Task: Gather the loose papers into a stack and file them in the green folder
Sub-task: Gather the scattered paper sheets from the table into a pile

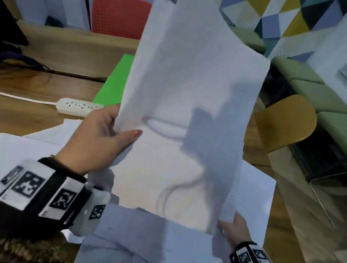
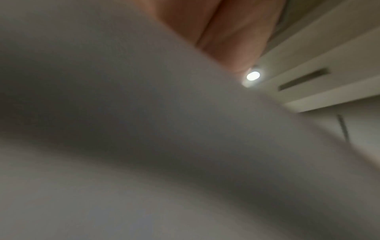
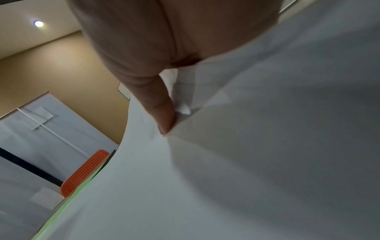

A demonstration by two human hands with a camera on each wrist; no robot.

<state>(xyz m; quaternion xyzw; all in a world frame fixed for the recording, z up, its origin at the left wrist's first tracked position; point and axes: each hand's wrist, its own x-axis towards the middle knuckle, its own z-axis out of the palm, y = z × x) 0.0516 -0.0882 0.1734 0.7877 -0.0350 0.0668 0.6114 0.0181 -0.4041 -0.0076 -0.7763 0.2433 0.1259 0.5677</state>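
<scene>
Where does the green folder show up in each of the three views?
Head: the green folder lies on the desk left of centre, mostly hidden behind the raised papers.
Left wrist: not in it.
Right wrist: a thin green edge at lower left.
Shared landmark: the red chair beyond the folder.

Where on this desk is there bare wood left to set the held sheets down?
Bare wood shows between the power strip and the loose papers at left, and beyond the strip toward the black cables. The near desk is crowded with papers; the green folder lies behind the held sheets.
</scene>
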